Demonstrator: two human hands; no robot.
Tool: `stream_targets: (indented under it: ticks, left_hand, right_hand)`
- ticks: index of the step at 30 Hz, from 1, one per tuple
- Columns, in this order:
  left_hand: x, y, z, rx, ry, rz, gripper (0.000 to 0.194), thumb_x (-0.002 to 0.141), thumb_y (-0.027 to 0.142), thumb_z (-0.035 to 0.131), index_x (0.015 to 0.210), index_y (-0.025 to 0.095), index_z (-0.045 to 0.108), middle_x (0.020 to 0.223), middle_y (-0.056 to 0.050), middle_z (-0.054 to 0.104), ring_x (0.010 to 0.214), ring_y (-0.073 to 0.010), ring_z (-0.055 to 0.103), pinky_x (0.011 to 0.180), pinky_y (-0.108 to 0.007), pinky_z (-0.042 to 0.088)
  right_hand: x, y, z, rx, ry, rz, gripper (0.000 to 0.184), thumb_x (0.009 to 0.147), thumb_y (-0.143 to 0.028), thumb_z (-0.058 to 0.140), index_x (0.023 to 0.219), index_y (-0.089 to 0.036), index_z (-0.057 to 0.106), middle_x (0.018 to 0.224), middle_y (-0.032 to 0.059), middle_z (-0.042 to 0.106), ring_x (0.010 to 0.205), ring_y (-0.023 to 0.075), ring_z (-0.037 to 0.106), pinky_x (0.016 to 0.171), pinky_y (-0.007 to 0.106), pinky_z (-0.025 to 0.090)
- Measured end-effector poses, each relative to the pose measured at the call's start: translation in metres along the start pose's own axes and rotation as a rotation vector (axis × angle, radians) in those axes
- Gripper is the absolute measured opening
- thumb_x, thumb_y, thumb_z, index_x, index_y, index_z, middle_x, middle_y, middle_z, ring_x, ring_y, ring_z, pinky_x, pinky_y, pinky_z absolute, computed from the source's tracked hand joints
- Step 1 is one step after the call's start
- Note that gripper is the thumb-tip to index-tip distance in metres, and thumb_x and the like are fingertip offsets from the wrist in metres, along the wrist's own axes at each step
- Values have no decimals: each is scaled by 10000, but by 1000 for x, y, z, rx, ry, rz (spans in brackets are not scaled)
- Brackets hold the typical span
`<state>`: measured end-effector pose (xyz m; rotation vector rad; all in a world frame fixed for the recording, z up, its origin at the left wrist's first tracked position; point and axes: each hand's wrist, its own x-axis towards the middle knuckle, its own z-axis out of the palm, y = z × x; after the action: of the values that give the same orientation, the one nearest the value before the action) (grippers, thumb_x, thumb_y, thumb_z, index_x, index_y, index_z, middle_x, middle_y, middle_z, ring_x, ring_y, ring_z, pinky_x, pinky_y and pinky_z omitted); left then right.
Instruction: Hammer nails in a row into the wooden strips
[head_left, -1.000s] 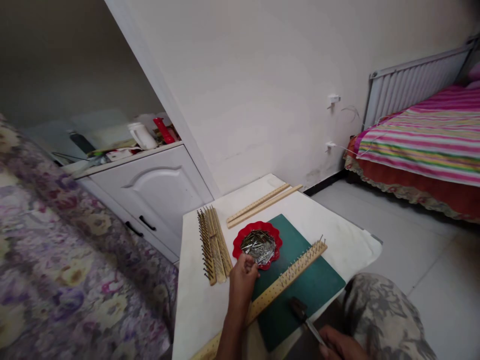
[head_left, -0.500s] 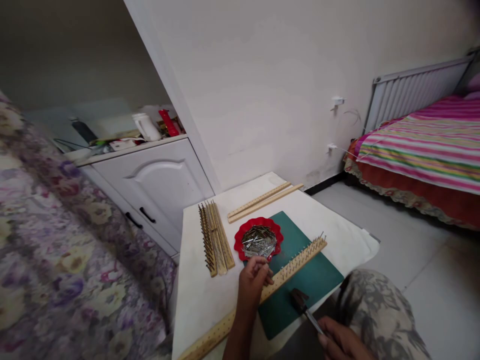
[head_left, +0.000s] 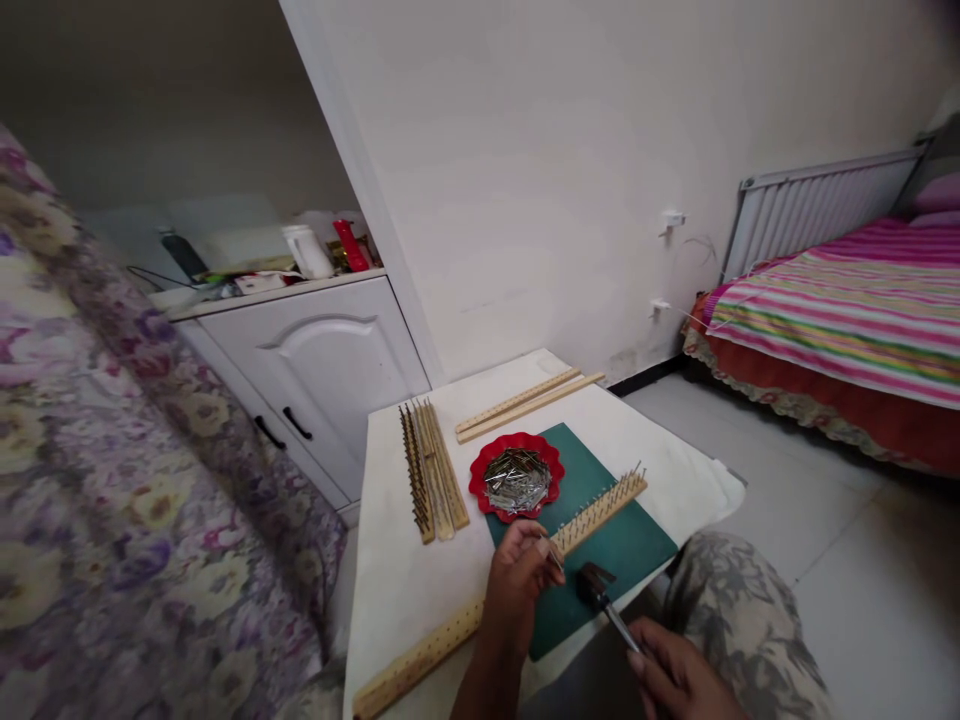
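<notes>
My right hand [head_left: 675,665] is wrapped around the handle of a hammer [head_left: 616,622], whose dark head hangs over the green mat [head_left: 559,635]. My left hand [head_left: 525,565] is closed, with a nail [head_left: 553,556] pinched between thumb and fingers, above a long wooden strip [head_left: 427,655]. Rows of small holes run along that strip, and upright nails stand in its far right part. The hand and forearm hide the strip's middle. Just beyond my left hand is a red scalloped bowl [head_left: 478,497] full of loose nails.
Wooden strips [head_left: 439,480] lie at the table's left, one bristling with nails. Two more strips [head_left: 517,408] lie at the back of the white table [head_left: 397,600]. A cabinet [head_left: 322,380] stands at left, a bed [head_left: 840,310] at right, my knee [head_left: 742,610] by the table edge.
My left hand has turned and shifted slightly down; a nail now shows in its fingers. The hammer and right hand have moved slightly left. The view has shifted a little.
</notes>
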<state>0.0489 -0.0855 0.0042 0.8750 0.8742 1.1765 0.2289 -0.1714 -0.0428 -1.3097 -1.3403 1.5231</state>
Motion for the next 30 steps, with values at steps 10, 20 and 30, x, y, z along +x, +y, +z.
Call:
stream_targets:
  ticks: [10, 20, 30]
  left_hand:
    - [-47, -40, 27, -314, -135, -192, 179, 771, 264, 663, 746, 146, 530, 692, -17, 624, 604, -93, 569, 602, -210, 408]
    - [-68, -58, 17, 103, -291, -50, 223, 667, 312, 719, 671, 144, 573, 587, 4, 585, 545, -106, 515, 573, -225, 377]
    - [-73, -53, 8, 985, -389, 501, 127, 798, 182, 532, 746, 175, 648, 774, -40, 589, 755, -143, 559, 664, -226, 390]
  right_hand:
    - [-14, -32, -1, 181, 162, -190, 344, 779, -523, 580, 903, -204, 543, 684, -41, 516, 472, 86, 436, 321, 137, 298]
    - [-35, -20, 0, 215, 135, -252, 250, 753, -418, 659, 850, -203, 576, 655, -39, 552, 612, 136, 510, 595, 233, 427]
    - [-32, -4, 3, 58, 143, -246, 266, 793, -476, 569, 818, -210, 582, 686, -13, 568, 681, 187, 530, 660, 276, 431]
